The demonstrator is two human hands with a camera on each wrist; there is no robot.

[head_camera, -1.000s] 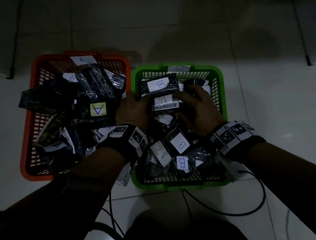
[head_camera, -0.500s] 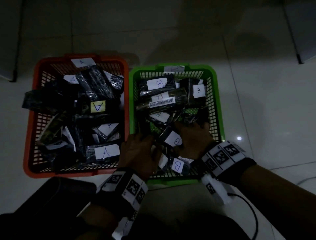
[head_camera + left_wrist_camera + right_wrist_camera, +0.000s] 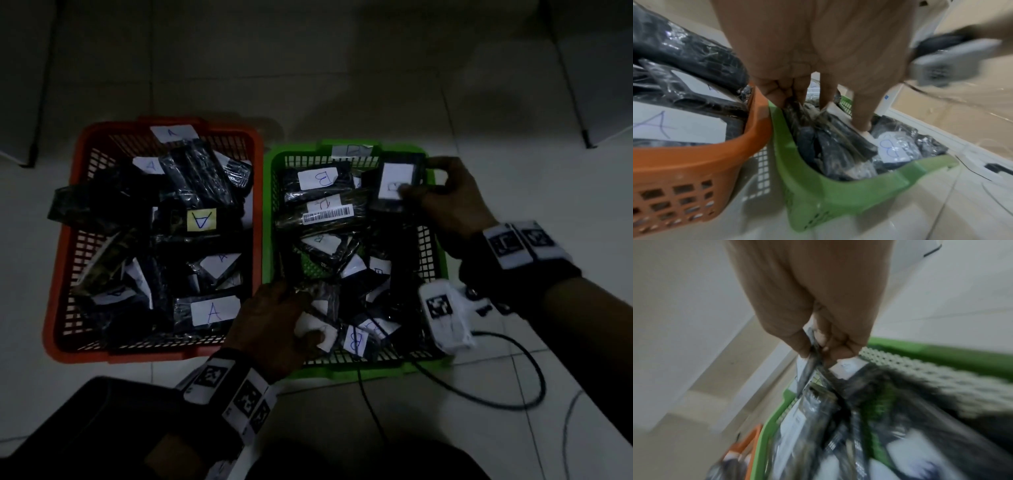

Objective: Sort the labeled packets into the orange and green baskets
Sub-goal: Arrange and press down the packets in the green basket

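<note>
Fingers and thumb of the right hand are pinching the edge of a black packet with a white label, holding it over the far right corner of the green basket. The left hand is gripping a crumpled black packet at the near left corner of that basket. The 2 baskets are sitting side by side, the orange basket holding packets marked A.

Dim room, pale tiled floor (grout lines visible), dark furniture legs
</note>
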